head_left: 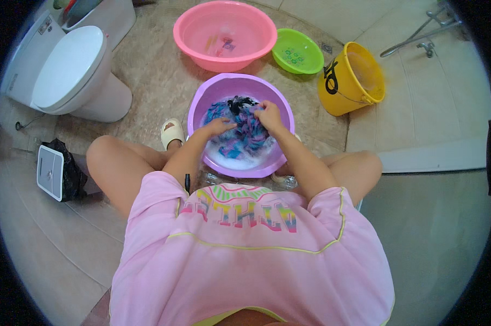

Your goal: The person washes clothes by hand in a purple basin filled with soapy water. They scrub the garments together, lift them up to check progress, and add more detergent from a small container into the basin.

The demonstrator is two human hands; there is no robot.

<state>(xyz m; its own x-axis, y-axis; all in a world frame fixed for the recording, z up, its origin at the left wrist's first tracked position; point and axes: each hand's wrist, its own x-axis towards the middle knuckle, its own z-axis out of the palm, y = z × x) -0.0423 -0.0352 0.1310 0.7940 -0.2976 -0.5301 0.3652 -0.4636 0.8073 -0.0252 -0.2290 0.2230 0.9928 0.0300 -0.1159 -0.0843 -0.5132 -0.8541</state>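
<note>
A purple basin (284,108) of sudsy water stands on the floor between my legs. In it lies a bunched wet cloth (251,130), patterned in blue, purple and pink, with a black part (240,104) at its far side. My right hand (269,117) has its fingers closed on the cloth at the right. On the left, my left hand (222,126) rests against the cloth with its fingers stretched out. White foam (237,161) gathers at the basin's near side. Some of the cloth is under the suds.
Beyond the basin stand a large pink basin (186,41) and a small green basin (319,66). A yellow bucket (335,95) is at the right, near a wall tap (427,49). At the left are a white toilet (74,68) and a bin with a black bag (71,174).
</note>
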